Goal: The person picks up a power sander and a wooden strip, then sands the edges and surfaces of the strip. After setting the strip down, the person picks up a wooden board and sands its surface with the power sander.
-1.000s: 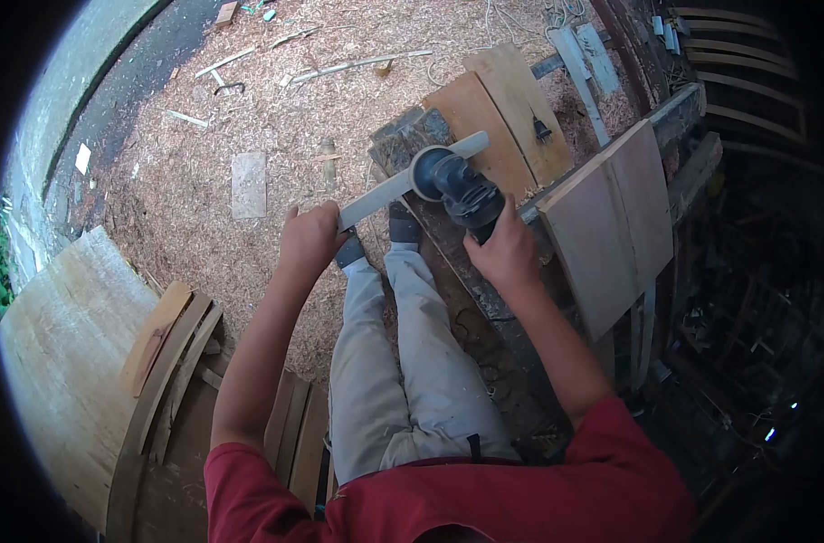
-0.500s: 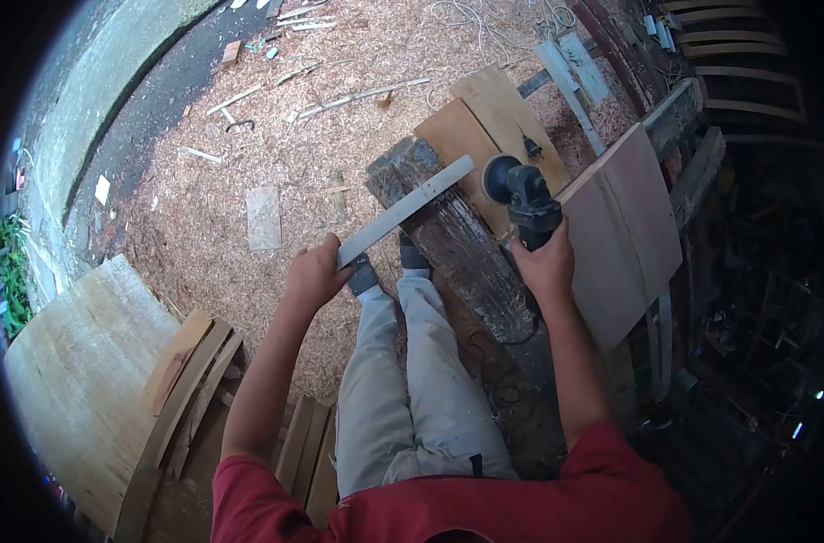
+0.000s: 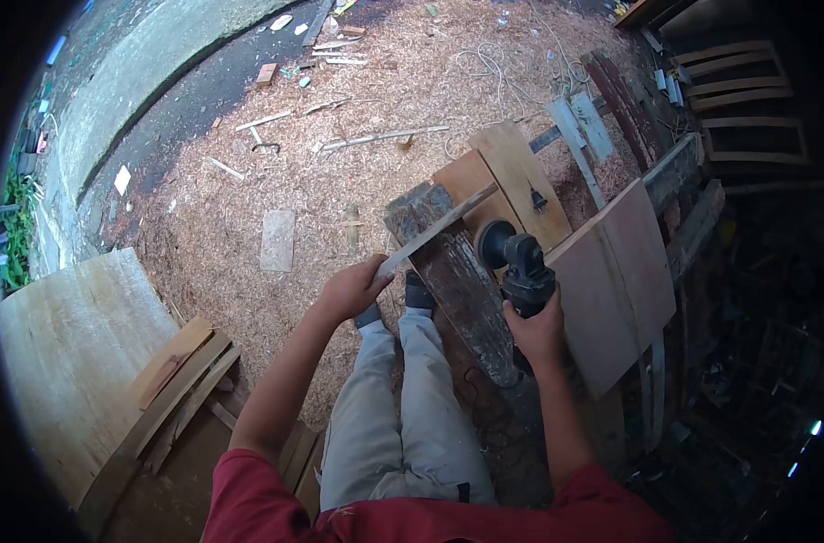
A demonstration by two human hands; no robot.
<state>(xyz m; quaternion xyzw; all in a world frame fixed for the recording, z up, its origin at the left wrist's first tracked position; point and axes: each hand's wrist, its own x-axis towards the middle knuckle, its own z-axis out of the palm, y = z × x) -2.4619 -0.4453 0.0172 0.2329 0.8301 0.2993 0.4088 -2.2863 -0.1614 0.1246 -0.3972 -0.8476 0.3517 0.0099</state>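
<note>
My left hand [image 3: 354,288] is closed around the near end of a narrow wooden strip [image 3: 439,226]. The strip slants up and away to the right, its narrow edge facing up, and crosses over a weathered timber beam [image 3: 462,303]. In my right hand [image 3: 537,333] is a black angle grinder [image 3: 527,276] with a round disc [image 3: 494,244] on its head. The disc faces left, just below the strip's far end and apart from it. Behind the grinder lie two wooden boards, a reddish one [image 3: 469,174] and a paler one [image 3: 511,158].
A wide plywood panel [image 3: 615,285] leans to the right of my right hand. Shavings [image 3: 312,181] cover the ground, with scattered sticks and rope [image 3: 498,77]. At lower left are a large sheet [image 3: 68,344] and curved wooden pieces [image 3: 172,394]. Slatted frames [image 3: 747,90] stand at upper right.
The strip has rolled from its broad face to its narrow edge. My left hand has moved right, and the grinder sits lower relative to the strip. The whole view has shifted slightly.
</note>
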